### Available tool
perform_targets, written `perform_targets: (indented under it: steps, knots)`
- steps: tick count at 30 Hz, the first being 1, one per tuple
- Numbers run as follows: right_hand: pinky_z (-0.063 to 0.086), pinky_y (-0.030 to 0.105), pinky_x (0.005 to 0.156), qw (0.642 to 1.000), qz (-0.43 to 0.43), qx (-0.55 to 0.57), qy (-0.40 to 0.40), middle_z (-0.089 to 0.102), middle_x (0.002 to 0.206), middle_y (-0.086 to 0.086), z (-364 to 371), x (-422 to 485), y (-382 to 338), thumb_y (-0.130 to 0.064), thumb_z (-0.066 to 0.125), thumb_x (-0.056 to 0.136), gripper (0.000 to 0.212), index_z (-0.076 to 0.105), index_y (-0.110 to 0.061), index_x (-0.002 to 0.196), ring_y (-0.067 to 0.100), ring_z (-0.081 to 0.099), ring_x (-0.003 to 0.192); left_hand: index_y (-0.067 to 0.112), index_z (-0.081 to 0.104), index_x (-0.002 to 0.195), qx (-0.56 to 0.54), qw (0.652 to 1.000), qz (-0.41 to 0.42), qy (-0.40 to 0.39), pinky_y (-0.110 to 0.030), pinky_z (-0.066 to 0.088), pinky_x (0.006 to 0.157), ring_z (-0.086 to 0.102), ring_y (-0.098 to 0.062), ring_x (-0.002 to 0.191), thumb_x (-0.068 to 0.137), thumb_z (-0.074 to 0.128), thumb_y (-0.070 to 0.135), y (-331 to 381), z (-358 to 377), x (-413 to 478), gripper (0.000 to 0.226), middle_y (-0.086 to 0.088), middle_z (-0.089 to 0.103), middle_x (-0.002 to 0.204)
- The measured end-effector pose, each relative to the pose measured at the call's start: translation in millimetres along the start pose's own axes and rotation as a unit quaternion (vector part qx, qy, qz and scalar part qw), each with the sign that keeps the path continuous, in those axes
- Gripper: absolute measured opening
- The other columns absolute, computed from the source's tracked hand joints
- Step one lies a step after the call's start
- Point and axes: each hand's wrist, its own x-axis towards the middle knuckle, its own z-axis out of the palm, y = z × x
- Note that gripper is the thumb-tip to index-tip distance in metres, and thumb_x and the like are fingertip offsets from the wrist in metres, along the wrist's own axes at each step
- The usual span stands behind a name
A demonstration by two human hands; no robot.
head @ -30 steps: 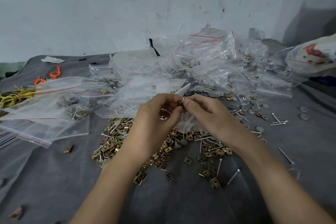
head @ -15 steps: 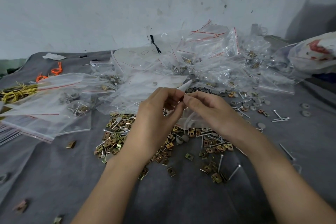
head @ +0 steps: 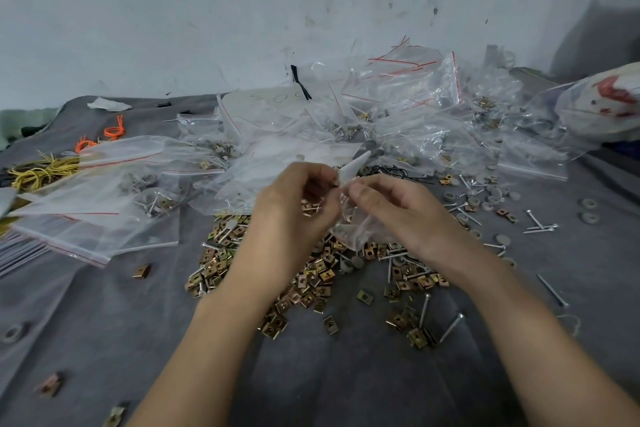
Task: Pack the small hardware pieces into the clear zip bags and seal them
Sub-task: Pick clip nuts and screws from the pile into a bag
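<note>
Barely shifted since before, our left hand (head: 294, 208) and right hand (head: 398, 208) pinch the mouth of the small clear plastic zip bag (head: 356, 232) between them, seal running hand to hand, over the brass square clips (head: 311, 282).

Faint handwritten marks, one resembling a "0", were noted on a pale sheet (head: 277, 101) lying among the clear zip bags (head: 408, 80) at the back; no word could be read. Red print on the white bag (head: 604, 104) at far right was illegible.
</note>
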Motion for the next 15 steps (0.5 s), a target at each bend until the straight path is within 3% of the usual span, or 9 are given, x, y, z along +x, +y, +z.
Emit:
perform_targets:
  steps: [4, 7, 8, 10, 12, 13, 15]
  knots:
    - [0.055, 0.016, 0.068, 0.999, -0.021, 0.018, 0.025, 0.072, 0.107, -0.020, -5, -2, -3, -0.061, 0.067, 0.086, 0.029, 0.069, -0.042, 0.108, 0.001, 0.071, 0.094, 0.037, 0.060, 0.096, 0.016, 0.991, -0.105, 0.078, -0.010, 0.050, 0.071, 0.064, 0.001, 0.080, 0.089, 0.066, 0.018, -31, -35, 4, 0.021, 0.014, 0.067, 0.085]
    - [0.051, 0.007, 0.075, 0.996, -0.037, -0.050, 0.057, 0.058, 0.122, -0.029, -10, -5, -6, -0.078, 0.073, 0.063, 0.065, 0.054, -0.059, 0.123, -0.015, 0.058, 0.106, 0.030, 0.066, 0.096, 0.051, 0.978, -0.159, 0.129, -0.037, 0.054, 0.072, 0.065, -0.017, 0.077, 0.096, 0.056, 0.016, -55, -56, 0, 0.018, 0.004, 0.071, 0.087]
    - [0.047, 0.005, 0.078, 0.993, -0.050, -0.083, 0.066, 0.048, 0.126, -0.036, -12, -6, -7, -0.078, 0.074, 0.061, 0.074, 0.047, -0.062, 0.128, -0.023, 0.051, 0.107, 0.028, 0.066, 0.098, 0.060, 0.975, -0.167, 0.133, -0.039, 0.054, 0.073, 0.065, -0.022, 0.079, 0.097, 0.054, 0.016, -60, -61, -2, 0.017, 0.000, 0.071, 0.088]
    - [0.038, 0.007, 0.084, 0.987, -0.068, -0.119, 0.084, 0.035, 0.125, -0.046, -14, -7, -6, -0.073, 0.075, 0.062, 0.083, 0.036, -0.065, 0.134, -0.033, 0.039, 0.106, 0.029, 0.063, 0.101, 0.076, 0.972, -0.183, 0.130, -0.032, 0.054, 0.072, 0.066, -0.014, 0.081, 0.098, 0.053, 0.019, -69, -69, -6, 0.014, 0.007, 0.070, 0.089]
    - [0.034, 0.006, 0.084, 0.983, -0.079, -0.131, 0.101, 0.030, 0.125, -0.048, -15, -8, -4, -0.065, 0.077, 0.067, 0.085, 0.030, -0.067, 0.137, -0.035, 0.035, 0.108, 0.025, 0.061, 0.100, 0.123, 0.962, -0.207, 0.125, -0.018, 0.050, 0.061, 0.064, -0.003, 0.076, 0.096, 0.054, 0.019, -79, -75, -11, 0.010, 0.009, 0.067, 0.086]
    - [0.034, 0.001, 0.084, 0.980, -0.088, -0.141, 0.112, 0.030, 0.126, -0.046, -15, -8, -3, -0.060, 0.078, 0.071, 0.086, 0.028, -0.065, 0.140, -0.033, 0.036, 0.110, 0.020, 0.062, 0.101, 0.157, 0.955, -0.223, 0.121, -0.020, 0.049, 0.062, 0.062, -0.005, 0.074, 0.096, 0.053, 0.015, -85, -78, -14, 0.011, 0.003, 0.067, 0.088]
    - [0.032, -0.007, 0.086, 0.973, -0.111, -0.149, 0.140, 0.034, 0.129, -0.039, -15, -7, -1, -0.043, 0.080, 0.080, 0.089, 0.024, -0.056, 0.148, -0.026, 0.037, 0.118, 0.010, 0.065, 0.107, 0.234, 0.935, -0.250, 0.091, -0.032, 0.049, 0.077, 0.060, -0.018, 0.085, 0.096, 0.052, 0.010, -98, -84, -19, 0.017, -0.010, 0.066, 0.102]
